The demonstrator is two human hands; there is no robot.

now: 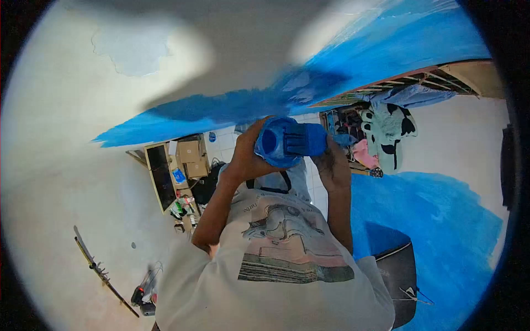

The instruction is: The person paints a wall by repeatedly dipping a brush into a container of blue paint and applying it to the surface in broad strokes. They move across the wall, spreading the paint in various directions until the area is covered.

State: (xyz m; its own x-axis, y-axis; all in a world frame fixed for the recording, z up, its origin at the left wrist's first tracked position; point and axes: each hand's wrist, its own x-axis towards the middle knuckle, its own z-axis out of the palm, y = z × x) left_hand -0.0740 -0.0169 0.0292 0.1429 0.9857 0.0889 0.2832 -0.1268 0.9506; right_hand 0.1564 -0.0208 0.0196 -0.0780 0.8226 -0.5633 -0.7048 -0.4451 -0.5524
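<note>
My left hand (243, 157) is wrapped round the side of a small round paint container (269, 157), its rim and inside coated in blue. In my right hand (334, 165) is a paintbrush (314, 139), also covered in blue paint. The brush head lies across the container's right side, with its bristles over the opening. Most of the brush handle is hidden by the hand. Just beyond both hands, the wall (221, 113) carries a band of wet-looking blue paint with a ragged edge against the pale surface.
Cardboard boxes (190, 151) and small items stand below on the left, by a dark-panelled piece of furniture (160, 171). To the right are a rack (337, 124) and hanging cloths (389, 129). A dark bag (398, 281) hangs behind my right shoulder. A rod (99, 270) is on the left wall.
</note>
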